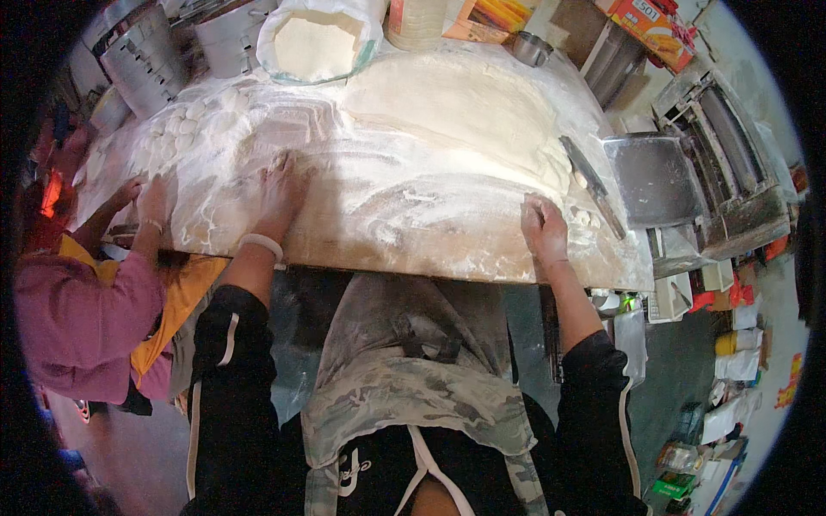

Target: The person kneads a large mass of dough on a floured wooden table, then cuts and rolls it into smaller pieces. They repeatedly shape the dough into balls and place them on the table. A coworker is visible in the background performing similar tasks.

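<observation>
My left hand (284, 184) lies on the floured work table (387, 258), its fingers blurred; whether it holds anything is not plain. Over the table's right part is my right hand (544, 226), fingers curled, close to the lower right edge of a large flat sheet of dough (452, 106). Just right of that hand a long knife (594, 187) rests on the table, with small dough bits (584, 217) beside it. White flour is spread thickly between my hands. Small dough pieces (174, 132) are grouped at the left.
A co-worker's hands (151, 197) are at the table's left edge. An open flour sack (316, 45), metal steamer pots (142, 61), a plastic container (415, 22) and a metal cup (531, 49) line the back. A roller machine (716, 161) stands at the right.
</observation>
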